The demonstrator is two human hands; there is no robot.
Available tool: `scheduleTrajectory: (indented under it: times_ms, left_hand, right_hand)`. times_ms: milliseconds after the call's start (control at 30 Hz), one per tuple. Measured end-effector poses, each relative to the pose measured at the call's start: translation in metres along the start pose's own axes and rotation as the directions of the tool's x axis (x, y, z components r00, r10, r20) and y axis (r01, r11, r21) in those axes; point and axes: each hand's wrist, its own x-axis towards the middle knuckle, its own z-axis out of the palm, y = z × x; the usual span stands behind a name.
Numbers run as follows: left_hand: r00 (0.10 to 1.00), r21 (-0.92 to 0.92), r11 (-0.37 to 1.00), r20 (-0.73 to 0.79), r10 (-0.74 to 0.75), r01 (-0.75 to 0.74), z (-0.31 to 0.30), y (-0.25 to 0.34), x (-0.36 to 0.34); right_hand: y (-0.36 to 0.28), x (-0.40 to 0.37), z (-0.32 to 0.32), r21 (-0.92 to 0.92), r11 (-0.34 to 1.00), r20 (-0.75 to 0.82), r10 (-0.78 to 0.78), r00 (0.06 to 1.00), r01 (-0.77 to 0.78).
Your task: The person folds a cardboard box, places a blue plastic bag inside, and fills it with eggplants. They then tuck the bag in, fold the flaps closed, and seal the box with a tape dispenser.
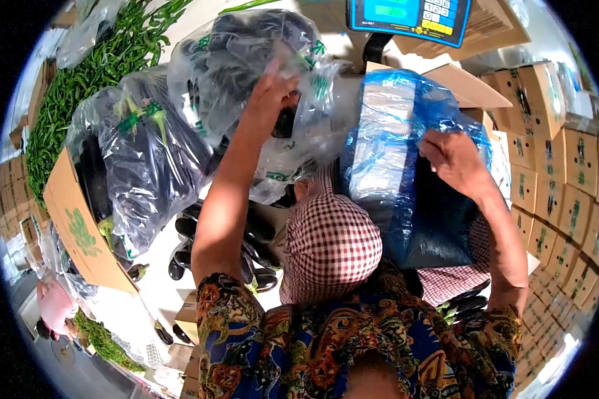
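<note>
My left hand [273, 93] is at a clear plastic bag [246, 46] of dark eggplants, with its fingers bent into the plastic and slightly blurred. Dark eggplant skin shows just below that hand. On the right, my right hand [456, 159] is closed on the edge of a blue plastic bag [386, 159], which lines an open carton. The inside of the blue bag looks dark, and its contents cannot be made out. A red-and-white checkered cloth [333, 233] covers the middle, between my arms. Loose eggplants [256, 229] lie below my left forearm.
Another clear bag of eggplants [150, 149] sits at left in a cardboard carton [80, 233]. Green peppers [60, 126] are heaped behind it. A digital scale display [406, 16] stands at the top. Stacked cartons [552, 179] line the right. A person in pink [56, 306] bends at far left.
</note>
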Motion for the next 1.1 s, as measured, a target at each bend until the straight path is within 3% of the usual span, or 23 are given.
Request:
scheduleTrajectory:
  times_ms: [33, 67, 100, 133, 200, 267, 300, 333, 400, 433, 467, 500, 567, 600, 700, 733, 833, 867, 933, 1000, 1067, 1100]
  left_hand:
    - [0.999, -0.122, 0.992, 0.021, 0.037, -0.034, 0.004, 0.024, 0.011]
    - [0.998, -0.350, 0.935, 0.049, -0.038, 0.053, 0.012, 0.053, 0.026]
    - [0.989, -0.560, 0.816, 0.098, -0.107, 0.143, 0.018, 0.071, 0.035]
    - [0.989, -0.535, 0.836, 0.134, -0.058, 0.121, 0.018, 0.077, 0.042]
    - [0.976, -0.481, 0.874, 0.212, 0.040, 0.069, 0.016, 0.080, 0.054]
    - [0.984, -0.444, 0.881, 0.144, -0.106, 0.160, 0.009, 0.072, 0.057]
    - [0.978, -0.429, 0.880, 0.106, -0.177, 0.206, 0.003, 0.065, 0.057]
    - [0.971, -0.225, 0.945, 0.027, -0.239, 0.239, -0.004, 0.042, 0.060]
    - [0.974, 0.193, 0.955, -0.075, -0.216, 0.226, -0.011, 0.012, 0.052]
    - [0.997, 0.567, 0.824, -0.068, 0.024, 0.019, -0.013, -0.019, 0.045]
    - [0.972, 0.836, 0.525, 0.035, 0.234, -0.156, -0.011, -0.052, 0.036]
    - [0.893, 0.794, 0.514, 0.079, 0.444, -0.325, -0.008, -0.070, 0.025]
    - [0.996, 0.849, 0.528, -0.048, 0.069, 0.005, 0.010, -0.066, 0.027]
    - [0.988, 0.888, 0.459, -0.043, 0.147, -0.029, 0.016, -0.085, 0.028]
    - [0.957, 0.971, 0.089, 0.197, 0.212, -0.220, 0.037, -0.073, 0.021]
    - [0.967, 0.978, 0.037, 0.196, 0.164, -0.204, 0.042, -0.091, 0.027]
    - [0.946, 0.946, -0.052, 0.322, 0.029, -0.320, 0.033, -0.097, 0.051]
    - [0.936, 0.949, -0.031, 0.314, 0.161, -0.313, 0.031, -0.102, 0.056]
    - [0.909, 0.938, 0.046, 0.321, 0.268, -0.344, 0.029, -0.141, 0.076]
    - [0.910, 0.920, 0.177, 0.289, 0.298, -0.351, 0.024, -0.146, 0.085]
    - [0.936, 0.869, 0.369, 0.251, 0.245, -0.330, 0.016, -0.147, 0.093]
    - [0.935, 0.836, 0.419, 0.301, 0.188, -0.354, 0.010, -0.135, 0.095]
  right_hand:
    - [-0.025, -0.003, -0.013, 0.148, 0.985, -0.064, -0.081, 0.995, 0.090]
    - [-0.037, 0.002, -0.015, 0.266, 0.947, -0.070, -0.167, 0.983, 0.180]
    - [-0.052, 0.011, -0.014, 0.244, 0.901, -0.138, -0.335, 0.932, 0.360]
    - [-0.063, 0.026, -0.005, 0.225, 0.834, -0.213, -0.462, 0.861, 0.504]
    - [-0.075, 0.068, 0.020, 0.006, 0.766, -0.120, -0.638, 0.761, 0.643]
    - [-0.074, 0.118, 0.058, -0.219, 0.655, -0.080, -0.751, 0.656, 0.723]
    - [-0.060, 0.145, 0.090, -0.317, 0.664, -0.046, -0.724, 0.689, 0.677]
    - [-0.050, 0.167, 0.113, -0.413, 0.663, -0.015, -0.690, 0.723, 0.624]
    - [-0.053, 0.198, 0.118, -0.552, 0.682, 0.364, -0.322, 0.874, 0.481]
    - [-0.051, 0.206, 0.118, -0.626, 0.651, 0.375, -0.231, 0.898, 0.429]
    - [-0.050, 0.213, 0.118, -0.697, 0.606, 0.382, -0.137, 0.914, 0.383]
    - [-0.054, 0.209, 0.106, -0.738, 0.578, 0.334, -0.135, 0.933, 0.348]
    - [-0.067, 0.205, 0.089, -0.704, 0.608, 0.381, -0.111, 0.918, 0.366]
    - [-0.071, 0.201, 0.083, -0.685, 0.624, 0.408, -0.097, 0.908, 0.375]
    - [-0.074, 0.188, 0.074, -0.623, 0.639, 0.460, -0.166, 0.872, 0.450]
    - [-0.035, 0.207, 0.112, -0.723, 0.538, 0.315, -0.301, 0.900, 0.433]
    - [-0.036, 0.208, 0.114, -0.471, 0.769, 0.272, -0.340, 0.900, 0.432]
    - [-0.037, 0.208, 0.113, -0.490, 0.746, 0.296, -0.343, 0.891, 0.450]
    - [-0.046, 0.199, 0.100, -0.525, 0.700, 0.353, -0.339, 0.872, 0.485]
    - [-0.053, 0.198, 0.090, -0.555, 0.664, 0.421, -0.295, 0.858, 0.501]
    - [-0.049, 0.203, 0.098, -0.575, 0.665, 0.442, -0.238, 0.865, 0.477]
    - [-0.047, 0.205, 0.101, -0.583, 0.666, 0.455, -0.207, 0.866, 0.465]
